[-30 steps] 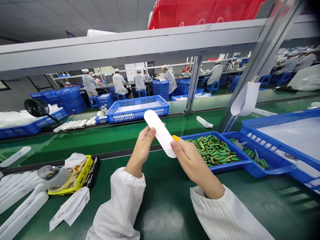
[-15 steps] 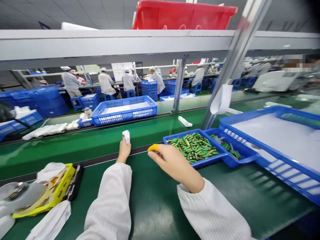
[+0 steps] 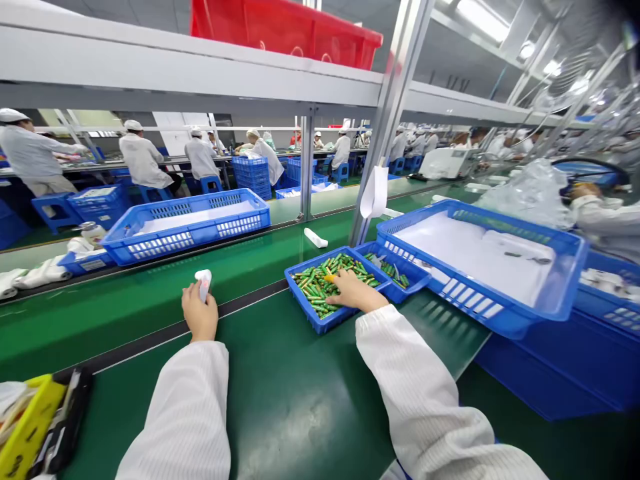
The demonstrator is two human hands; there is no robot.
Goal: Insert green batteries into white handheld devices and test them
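Green matting covers the worktop [image 3: 300, 400] under your sleeves, with a conveyor strip running past its far edge and rows of white-coated people at benches beyond.

From the head camera, the only view: your left hand [image 3: 200, 313] rests at the far edge of the worktop, fingers wrapped round a white oblong part [image 3: 203, 283] that stands up out of the fist. Keep that grip firm but low on the part, so the upper end stays free and the part does not tip toward the belt. Your right hand [image 3: 353, 293] is reaching into the small blue tray [image 3: 300, 308] of green cells [image 3: 315, 283], palm down, fingers among them. Pick one cell cleanly with fingertips rather than raking the heap; the cells lie crossed over each other and a sweep could roll several over the low rim. Check which end leads before you lift it.

Hard to make out: whether your right fingers have closed on a cell, since the back of the hand covers them. A yellow tip on one finger barely shows. Your left fist hides the lower half of the white part. At bottom left the yellow holder [image 3: 30, 427] is cut off by the frame edge.
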